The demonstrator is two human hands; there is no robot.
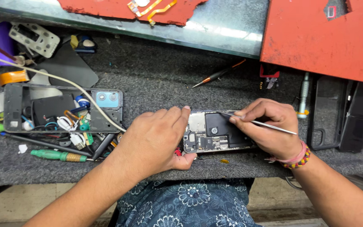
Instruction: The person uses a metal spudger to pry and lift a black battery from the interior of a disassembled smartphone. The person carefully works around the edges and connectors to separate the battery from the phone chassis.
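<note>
hands (156,141) (269,126) hide much of the opened phone (215,132).

My left hand (154,141) pins the open phone (215,132); my right hand (269,126) holds tweezers (259,122) over it.

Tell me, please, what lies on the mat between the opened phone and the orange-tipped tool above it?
In the head view, only bare grey mat lies between the opened phone and the orange-tipped tool.
</note>
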